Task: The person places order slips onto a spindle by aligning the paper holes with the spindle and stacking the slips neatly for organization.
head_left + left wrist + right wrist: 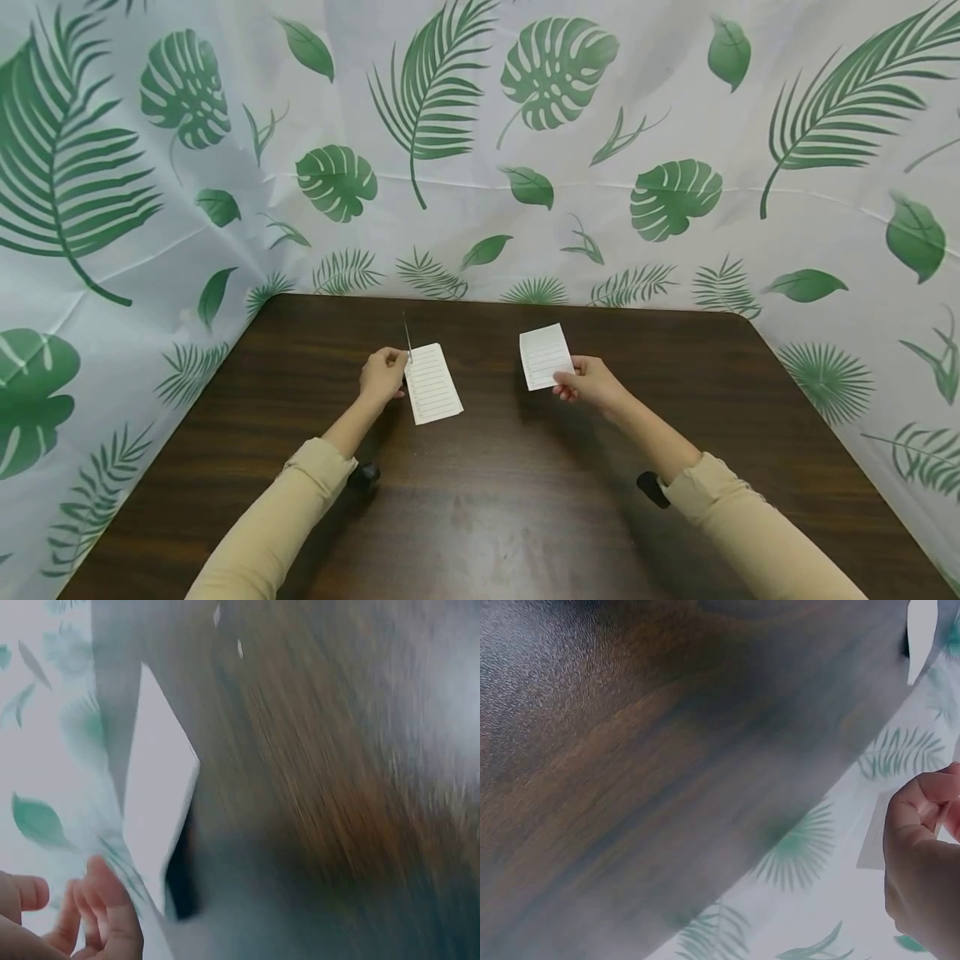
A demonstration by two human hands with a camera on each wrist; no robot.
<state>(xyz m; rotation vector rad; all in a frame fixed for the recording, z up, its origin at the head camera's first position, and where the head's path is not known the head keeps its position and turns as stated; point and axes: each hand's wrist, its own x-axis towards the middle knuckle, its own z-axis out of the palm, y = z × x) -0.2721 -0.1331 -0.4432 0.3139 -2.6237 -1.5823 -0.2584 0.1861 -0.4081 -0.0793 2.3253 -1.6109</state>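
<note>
My left hand [384, 375] grips the upper left corner of a stack of lined paper cards [435, 385], which lies at a slant over the brown table. A thin grey stick-like piece [407, 333] rises from that corner; its kind is too small to tell. In the left wrist view the stack [161, 780] appears edge-on beside curled fingers [112, 900], and the contact is unclear. To the right, my right hand [592, 385] holds a lined card [545, 357] by its lower right corner, thumb on top. The right wrist view shows that card [874, 840] partly hidden behind the hand.
A dark brown wooden table [480, 500] spreads beneath both hands. Behind and beside it hangs a white curtain with green leaf prints [465, 250]. Black wrist devices [363, 476] sit at both sleeve cuffs.
</note>
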